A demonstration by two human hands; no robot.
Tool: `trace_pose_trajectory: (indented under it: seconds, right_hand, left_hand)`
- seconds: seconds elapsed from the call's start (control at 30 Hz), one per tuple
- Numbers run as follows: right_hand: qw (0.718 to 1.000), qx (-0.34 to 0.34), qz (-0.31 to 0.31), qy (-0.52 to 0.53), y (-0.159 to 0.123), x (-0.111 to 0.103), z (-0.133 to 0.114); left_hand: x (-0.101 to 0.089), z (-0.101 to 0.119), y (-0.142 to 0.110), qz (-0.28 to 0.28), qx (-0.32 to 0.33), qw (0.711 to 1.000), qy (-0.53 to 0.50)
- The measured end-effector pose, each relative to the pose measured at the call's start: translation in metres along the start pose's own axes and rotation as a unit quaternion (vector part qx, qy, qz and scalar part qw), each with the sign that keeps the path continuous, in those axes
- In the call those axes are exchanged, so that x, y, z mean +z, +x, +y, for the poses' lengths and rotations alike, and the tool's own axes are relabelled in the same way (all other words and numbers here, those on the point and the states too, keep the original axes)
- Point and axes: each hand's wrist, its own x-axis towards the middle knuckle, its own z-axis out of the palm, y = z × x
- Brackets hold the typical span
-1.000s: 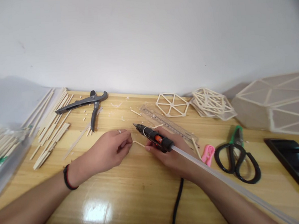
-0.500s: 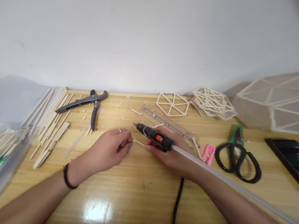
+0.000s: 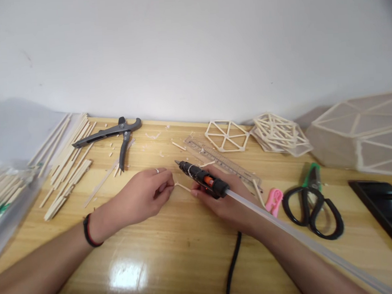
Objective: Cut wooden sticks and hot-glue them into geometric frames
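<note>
My left hand (image 3: pixel 142 196) rests on the wooden table (image 3: pixel 176 256), fingers pinched on one end of a thin pale wooden stick (image 3: pixel 182 187). My right hand (image 3: pixel 224 198) is wrapped round a black and orange hot glue gun (image 3: pixel 201 179), and its fingertips touch the stick's other end. The gun's nozzle points up and left, away from the stick. A clear glue rod (image 3: pixel 289 232) runs back from the gun over my right forearm. The gun's black cord (image 3: pixel 231 265) trails toward the near edge.
Black cutting pliers (image 3: pixel 114 137) and a pile of long wooden sticks (image 3: pixel 66 167) lie at the left, by a clear plastic box (image 3: pixel 3 178). A ruler (image 3: pixel 224 160), stick hexagons (image 3: pixel 227 136), a pink clip (image 3: pixel 273 200), black scissors (image 3: pixel 310 206), a dark tablet (image 3: pixel 388 214) and a large panelled shape (image 3: pixel 366 130) sit right.
</note>
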Motion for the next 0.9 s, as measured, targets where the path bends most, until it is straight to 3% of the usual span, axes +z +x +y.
trace_pose_trajectory:
  seconds: [0.9]
  right_hand:
    - [0.999, -0.026, 0.006, -0.028, 0.0001, -0.0015, -0.0032]
  left_hand:
    - [-0.0009, 0.001, -0.0003, 0.003, 0.007, 1.0, -0.006]
